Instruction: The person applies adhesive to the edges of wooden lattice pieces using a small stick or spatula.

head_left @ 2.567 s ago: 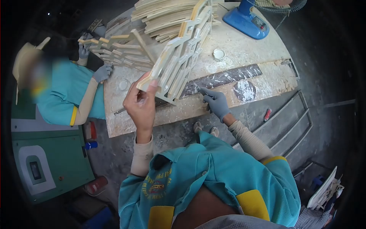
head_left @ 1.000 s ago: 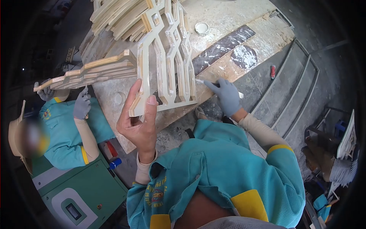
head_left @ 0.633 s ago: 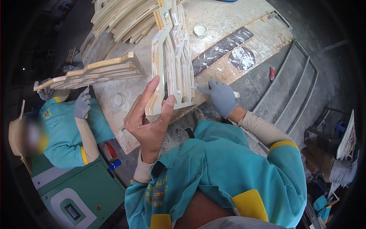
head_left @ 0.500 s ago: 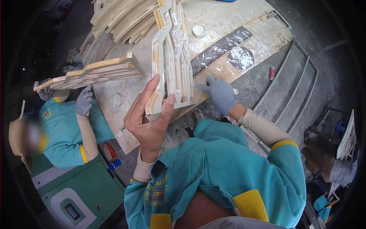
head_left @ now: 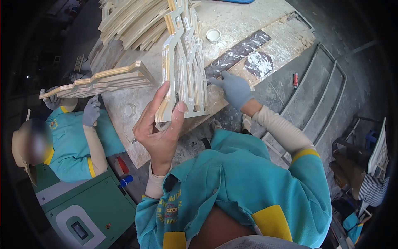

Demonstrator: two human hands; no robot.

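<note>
My bare left hand (head_left: 159,128) grips the lower end of a zigzag wooden frame (head_left: 182,66), its thumb and fingers at the edges. The frame stands tilted up from the table, its parallel wavy slats marked with white smears. At the frame's right side is my gloved right hand (head_left: 235,89), fingers curled and index finger stretched toward the slats. It holds a small tool with a pale handle end (head_left: 252,88); the glove hides most of it, and I cannot tell its kind.
White-smeared dark board (head_left: 238,52), round putty-covered patch (head_left: 259,64) and small white tub (head_left: 213,35) lie on the worktable (head_left: 282,20). Stacked curved wooden pieces (head_left: 141,23) stand behind. At left a co-worker (head_left: 78,137) holds a similar frame (head_left: 103,81). Metal rack (head_left: 315,95) on the right.
My right hand has moved slightly left and up, closer along the frame's right side. My left hand keeps its grip, and the co-worker's frame has shifted a little.
</note>
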